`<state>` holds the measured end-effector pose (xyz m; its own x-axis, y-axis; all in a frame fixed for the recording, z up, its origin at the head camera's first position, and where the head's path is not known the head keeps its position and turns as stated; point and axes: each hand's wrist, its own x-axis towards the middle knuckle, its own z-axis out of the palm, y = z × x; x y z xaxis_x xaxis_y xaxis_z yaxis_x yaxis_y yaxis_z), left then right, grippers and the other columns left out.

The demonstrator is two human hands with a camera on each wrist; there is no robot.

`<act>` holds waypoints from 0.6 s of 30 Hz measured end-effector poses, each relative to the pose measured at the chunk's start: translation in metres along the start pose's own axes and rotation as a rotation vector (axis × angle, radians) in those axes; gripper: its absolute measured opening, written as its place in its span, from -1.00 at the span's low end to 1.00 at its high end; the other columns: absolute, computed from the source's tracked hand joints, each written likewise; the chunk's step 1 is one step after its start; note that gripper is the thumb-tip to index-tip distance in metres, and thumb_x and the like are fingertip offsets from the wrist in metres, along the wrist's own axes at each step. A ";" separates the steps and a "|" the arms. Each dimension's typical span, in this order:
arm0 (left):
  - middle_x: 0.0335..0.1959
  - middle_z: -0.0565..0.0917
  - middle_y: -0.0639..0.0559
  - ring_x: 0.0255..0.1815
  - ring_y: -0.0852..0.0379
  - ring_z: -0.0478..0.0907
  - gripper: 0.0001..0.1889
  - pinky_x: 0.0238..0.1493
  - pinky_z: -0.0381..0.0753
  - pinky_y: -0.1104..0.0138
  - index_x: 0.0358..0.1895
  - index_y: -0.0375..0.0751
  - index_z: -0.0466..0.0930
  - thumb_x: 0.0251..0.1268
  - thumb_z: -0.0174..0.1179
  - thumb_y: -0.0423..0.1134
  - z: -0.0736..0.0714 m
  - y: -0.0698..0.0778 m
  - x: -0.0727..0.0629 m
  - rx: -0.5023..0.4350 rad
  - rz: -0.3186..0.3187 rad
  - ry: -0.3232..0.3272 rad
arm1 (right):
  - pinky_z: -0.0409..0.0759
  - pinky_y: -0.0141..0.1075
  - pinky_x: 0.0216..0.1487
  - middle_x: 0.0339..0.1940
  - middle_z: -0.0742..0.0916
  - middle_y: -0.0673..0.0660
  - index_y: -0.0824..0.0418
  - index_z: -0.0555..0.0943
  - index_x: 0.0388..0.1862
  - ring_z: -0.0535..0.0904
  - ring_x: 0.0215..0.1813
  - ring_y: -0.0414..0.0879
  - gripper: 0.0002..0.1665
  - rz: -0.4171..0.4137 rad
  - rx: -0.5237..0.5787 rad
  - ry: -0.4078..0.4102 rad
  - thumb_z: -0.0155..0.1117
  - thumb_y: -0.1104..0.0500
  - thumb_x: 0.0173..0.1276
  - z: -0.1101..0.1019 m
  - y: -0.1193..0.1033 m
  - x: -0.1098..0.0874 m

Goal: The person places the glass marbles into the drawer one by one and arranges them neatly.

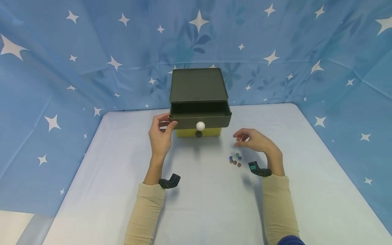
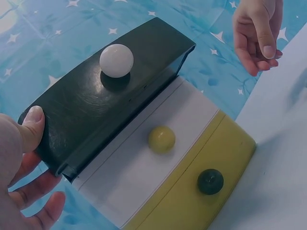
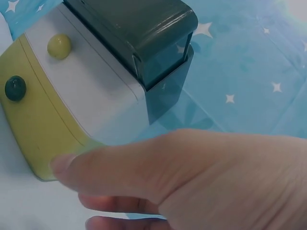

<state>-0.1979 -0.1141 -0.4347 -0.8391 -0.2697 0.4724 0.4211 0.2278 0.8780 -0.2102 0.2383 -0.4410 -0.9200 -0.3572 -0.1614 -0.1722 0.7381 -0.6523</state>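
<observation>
A small drawer cabinet [image 1: 199, 85] with a dark green top stands at the back of the table. Its dark green top drawer [image 1: 187, 123], with a white knob [image 2: 116, 61], is pulled out and looks bare inside where it shows. My left hand [image 1: 161, 136] grips that drawer's left end, thumb on the front and fingers at the side. To the right of the cabinet, my right hand [image 1: 255, 139] hovers with loosely bent fingers, holding nothing. Several small marbles [image 1: 234, 162], blue, green and brownish, lie on the table just below it.
Below the open drawer are a white drawer [image 2: 139, 158] with a yellow knob [image 2: 161, 139] and a yellow drawer [image 2: 230, 158] with a dark green knob [image 2: 210, 181]. The white table [image 1: 202, 204] ends at a blue star-patterned cloth [image 1: 137, 44] behind the cabinet and at both sides.
</observation>
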 end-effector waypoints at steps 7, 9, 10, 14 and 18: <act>-0.05 0.59 -0.37 -0.07 -0.22 0.59 -0.57 -0.25 0.43 0.55 0.14 -0.35 0.54 0.23 0.39 -0.32 0.002 0.008 0.000 0.002 -0.021 -0.002 | 0.52 -0.16 0.00 -0.12 0.71 0.15 0.27 0.62 0.12 0.57 -0.09 0.00 -0.56 0.047 -0.018 -0.083 0.39 0.11 0.32 -0.001 0.000 0.000; -0.05 0.59 -0.38 -0.07 -0.24 0.59 -0.58 -0.25 0.43 0.56 0.13 -0.39 0.53 0.24 0.37 -0.34 0.002 0.019 -0.002 0.003 -0.023 -0.004 | 0.54 -0.14 0.00 -0.13 0.71 0.15 0.28 0.63 0.10 0.58 -0.11 0.00 -0.57 0.056 -0.020 -0.098 0.39 0.11 0.33 -0.001 0.001 0.000; -0.06 0.59 -0.38 -0.07 -0.24 0.60 -0.59 -0.25 0.43 0.56 0.13 -0.40 0.53 0.25 0.37 -0.35 0.002 0.024 -0.002 0.002 -0.022 -0.005 | 0.55 -0.13 0.00 -0.13 0.71 0.15 0.29 0.63 0.09 0.59 -0.11 0.00 -0.58 0.060 -0.020 -0.103 0.39 0.11 0.33 -0.001 0.001 0.000; -0.07 0.60 -0.36 -0.08 -0.21 0.60 -0.59 -0.25 0.42 0.56 0.13 -0.41 0.52 0.26 0.36 -0.35 0.001 0.035 -0.005 0.013 -0.021 -0.007 | 0.56 -0.11 0.02 -0.17 0.72 0.13 0.29 0.64 0.05 0.59 -0.14 -0.02 -0.62 0.071 -0.018 -0.122 0.39 0.13 0.32 -0.001 0.002 0.000; -0.07 0.59 -0.37 -0.07 -0.21 0.59 -0.59 -0.25 0.41 0.55 0.13 -0.40 0.52 0.26 0.36 -0.34 0.000 0.034 -0.006 0.014 -0.029 -0.008 | 0.54 -0.13 0.00 -0.20 0.72 0.12 0.29 0.65 0.00 0.57 -0.16 -0.03 -0.66 0.093 -0.028 -0.141 0.38 0.14 0.33 0.001 0.002 0.001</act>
<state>-0.1789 -0.1049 -0.4076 -0.8534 -0.2691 0.4464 0.3920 0.2331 0.8899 -0.2109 0.2393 -0.4430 -0.8743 -0.3620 -0.3232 -0.1006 0.7867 -0.6090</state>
